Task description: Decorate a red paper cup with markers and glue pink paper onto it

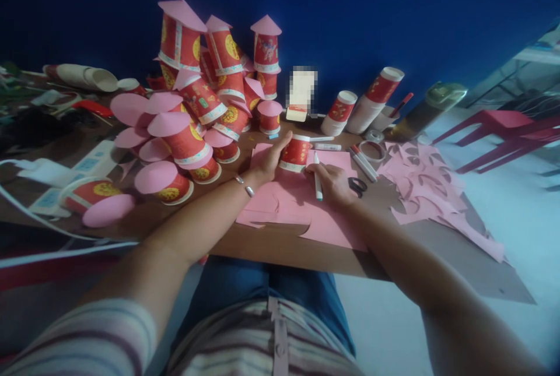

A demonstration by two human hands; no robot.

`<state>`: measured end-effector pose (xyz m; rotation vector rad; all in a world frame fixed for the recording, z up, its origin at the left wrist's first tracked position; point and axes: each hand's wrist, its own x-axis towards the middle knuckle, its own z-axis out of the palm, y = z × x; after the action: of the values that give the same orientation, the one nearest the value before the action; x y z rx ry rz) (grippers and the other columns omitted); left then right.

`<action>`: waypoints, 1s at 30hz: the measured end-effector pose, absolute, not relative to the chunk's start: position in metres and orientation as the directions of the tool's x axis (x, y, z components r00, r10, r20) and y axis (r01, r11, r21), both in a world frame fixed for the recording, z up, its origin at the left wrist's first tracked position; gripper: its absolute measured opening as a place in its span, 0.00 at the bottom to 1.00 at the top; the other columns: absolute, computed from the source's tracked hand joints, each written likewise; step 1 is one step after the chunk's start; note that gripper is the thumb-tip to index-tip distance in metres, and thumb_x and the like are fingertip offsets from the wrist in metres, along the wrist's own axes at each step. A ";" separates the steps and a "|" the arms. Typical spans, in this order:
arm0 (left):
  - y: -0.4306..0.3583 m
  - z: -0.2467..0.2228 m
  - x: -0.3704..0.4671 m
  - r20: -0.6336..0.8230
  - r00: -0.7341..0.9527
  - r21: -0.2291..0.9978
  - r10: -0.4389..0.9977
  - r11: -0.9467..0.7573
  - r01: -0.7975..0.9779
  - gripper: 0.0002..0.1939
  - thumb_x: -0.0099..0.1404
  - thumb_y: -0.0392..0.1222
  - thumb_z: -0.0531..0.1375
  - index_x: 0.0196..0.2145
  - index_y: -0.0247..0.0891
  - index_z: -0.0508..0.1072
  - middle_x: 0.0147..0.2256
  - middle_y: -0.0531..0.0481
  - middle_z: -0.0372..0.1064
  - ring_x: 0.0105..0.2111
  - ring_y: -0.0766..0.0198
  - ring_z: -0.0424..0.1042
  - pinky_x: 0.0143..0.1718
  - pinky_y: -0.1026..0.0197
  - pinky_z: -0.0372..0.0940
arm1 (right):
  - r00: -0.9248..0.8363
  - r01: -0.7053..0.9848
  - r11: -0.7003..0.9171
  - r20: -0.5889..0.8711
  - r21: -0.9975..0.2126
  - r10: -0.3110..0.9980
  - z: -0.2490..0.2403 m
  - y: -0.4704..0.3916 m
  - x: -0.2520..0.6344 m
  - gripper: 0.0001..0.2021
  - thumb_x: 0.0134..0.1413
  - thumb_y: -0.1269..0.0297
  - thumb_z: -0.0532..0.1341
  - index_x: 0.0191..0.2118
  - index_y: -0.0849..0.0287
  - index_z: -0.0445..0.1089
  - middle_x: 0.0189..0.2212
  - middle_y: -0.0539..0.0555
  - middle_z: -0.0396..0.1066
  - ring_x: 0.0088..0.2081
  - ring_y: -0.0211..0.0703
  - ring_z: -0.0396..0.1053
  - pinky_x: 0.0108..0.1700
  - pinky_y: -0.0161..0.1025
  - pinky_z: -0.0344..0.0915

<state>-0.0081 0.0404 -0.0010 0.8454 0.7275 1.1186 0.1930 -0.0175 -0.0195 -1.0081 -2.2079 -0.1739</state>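
My left hand (pixel 269 160) is closed round the side of a red paper cup (pixel 296 153) with gold print, held at the middle of the table. On the cup's other side, my right hand (pixel 333 182) grips a white marker (pixel 317 175), its fingers close to the cup's lower edge. Whether those fingers touch the cup I cannot tell. Beneath both hands lie sheets of pink paper (pixel 280 204), some with cut edges. Beyond the cup a capped white marker (pixel 327 147) rests flat. Black-handled scissors (pixel 357 186) lie just right of my right hand.
Red cups with pink paper cones (pixel 181 14) are stacked at the left back. Pink scraps (pixel 429 183) pile up at the right. Stacked cups (pixel 376 99), a tape roll (pixel 371 151) and a bottle (pixel 431 108) stand behind. A power strip (pixel 83 169) with cables lies left.
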 end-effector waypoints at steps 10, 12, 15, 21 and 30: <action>0.042 0.004 -0.009 -0.022 0.516 0.739 0.857 0.362 -0.569 0.20 0.64 0.48 0.69 0.49 0.33 0.81 0.40 0.39 0.83 0.46 0.47 0.82 0.50 0.50 0.74 | -0.375 0.698 0.676 0.684 -0.235 0.625 -0.017 -0.016 0.193 0.07 0.69 0.69 0.59 0.41 0.57 0.74 0.29 0.51 0.79 0.26 0.38 0.72 0.32 0.34 0.64; 0.043 0.003 -0.009 -0.021 0.499 0.732 0.866 0.354 -0.583 0.17 0.64 0.46 0.70 0.47 0.33 0.80 0.39 0.41 0.83 0.43 0.50 0.82 0.47 0.52 0.73 | -0.374 0.697 0.678 0.690 -0.233 0.620 -0.018 -0.016 0.193 0.06 0.69 0.69 0.59 0.41 0.57 0.75 0.29 0.52 0.80 0.26 0.39 0.73 0.32 0.35 0.64; 0.043 0.001 -0.008 0.011 0.427 0.734 0.904 0.283 -0.618 0.14 0.63 0.43 0.72 0.43 0.34 0.80 0.37 0.46 0.82 0.38 0.56 0.80 0.44 0.56 0.71 | -0.378 0.690 0.688 0.698 -0.227 0.608 -0.018 -0.015 0.192 0.07 0.70 0.69 0.59 0.42 0.57 0.75 0.30 0.52 0.80 0.27 0.40 0.74 0.32 0.35 0.64; 0.045 0.000 -0.008 0.030 0.398 0.747 0.917 0.244 -0.619 0.16 0.58 0.42 0.76 0.39 0.36 0.77 0.35 0.50 0.79 0.35 0.61 0.77 0.41 0.58 0.69 | -0.379 0.698 0.686 0.707 -0.205 0.597 -0.020 -0.014 0.192 0.07 0.71 0.67 0.60 0.42 0.57 0.76 0.30 0.53 0.81 0.27 0.41 0.75 0.32 0.36 0.65; 0.045 -0.001 -0.008 0.055 0.404 0.766 0.913 0.221 -0.603 0.21 0.55 0.46 0.79 0.38 0.38 0.74 0.32 0.54 0.75 0.31 0.66 0.73 0.36 0.60 0.67 | -0.377 0.714 0.665 0.681 -0.217 0.628 -0.022 -0.015 0.193 0.07 0.71 0.65 0.61 0.43 0.57 0.77 0.30 0.53 0.81 0.27 0.41 0.74 0.33 0.36 0.65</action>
<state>-0.0084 0.0448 -0.0013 0.8044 0.4587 1.1001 0.1926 -0.0148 -0.0221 -1.0332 -2.1106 -0.1440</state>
